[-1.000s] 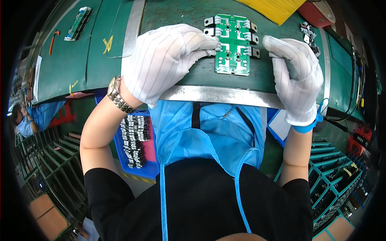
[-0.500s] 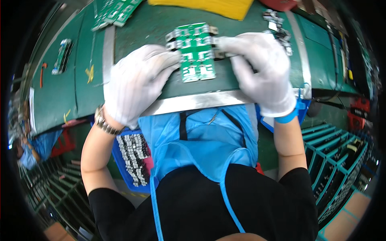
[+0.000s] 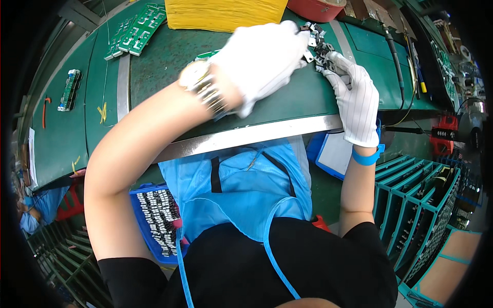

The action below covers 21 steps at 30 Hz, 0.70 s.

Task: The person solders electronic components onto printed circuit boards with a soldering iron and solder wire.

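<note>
My left hand, in a white glove, reaches across the bench with its bent fingers at a pile of small black-and-silver parts. Its fingertips are partly hidden and blurred. From the near right side of that pile, my right hand, in a striped white glove, brings thumb and fingers together among the parts. I cannot make out what either hand pinches. Beneath my left hand and wrist lies a green circuit board, with only a strip of its far edge showing.
More green boards lie at the far left, near a narrow board assembly. A yellow bin and a red container stand behind. A soldering-iron-like tool lies right. Below the metal bench edge is a blue parts bin.
Both hands have left the circuit board, which stays on the bench. My left hand has swung right and away to the pile; my right hand has shifted slightly to the right and nearer.
</note>
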Available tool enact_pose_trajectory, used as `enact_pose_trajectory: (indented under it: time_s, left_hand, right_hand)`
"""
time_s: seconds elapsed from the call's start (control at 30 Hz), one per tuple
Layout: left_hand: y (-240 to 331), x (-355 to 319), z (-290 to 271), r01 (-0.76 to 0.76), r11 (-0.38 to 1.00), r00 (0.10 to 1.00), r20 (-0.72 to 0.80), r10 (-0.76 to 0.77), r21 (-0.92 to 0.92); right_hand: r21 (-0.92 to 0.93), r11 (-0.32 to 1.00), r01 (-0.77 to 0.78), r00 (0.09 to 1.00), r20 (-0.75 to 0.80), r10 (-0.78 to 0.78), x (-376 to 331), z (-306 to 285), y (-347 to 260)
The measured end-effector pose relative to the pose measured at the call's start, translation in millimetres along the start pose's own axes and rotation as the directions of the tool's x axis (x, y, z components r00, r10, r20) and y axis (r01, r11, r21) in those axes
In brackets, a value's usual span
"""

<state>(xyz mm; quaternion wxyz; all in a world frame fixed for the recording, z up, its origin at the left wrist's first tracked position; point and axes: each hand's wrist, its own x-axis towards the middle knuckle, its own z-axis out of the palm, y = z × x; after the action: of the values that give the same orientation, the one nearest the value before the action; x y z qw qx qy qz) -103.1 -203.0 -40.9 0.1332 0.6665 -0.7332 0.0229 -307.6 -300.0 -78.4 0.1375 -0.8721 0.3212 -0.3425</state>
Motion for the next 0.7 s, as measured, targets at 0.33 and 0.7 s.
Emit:
enact_pose_trajectory:
  time_s: [0.33, 0.7]
  left_hand:
    - [-19, 12, 8, 0.045, 0.994, 0.996, -0.068, -0.052, -0.101]
    - [-62, -143, -76, 0.345, 0.728, 0.938, 0.224, -0.263, -0.593]
  right_hand:
    - [-0.059, 0.998, -0.027, 1.0, -0.002, 0.027, 0, -2, -16]
    - [-0.008, 0.993, 0.118, 0.984, -0.136, -0.118, 3, -7, -24]
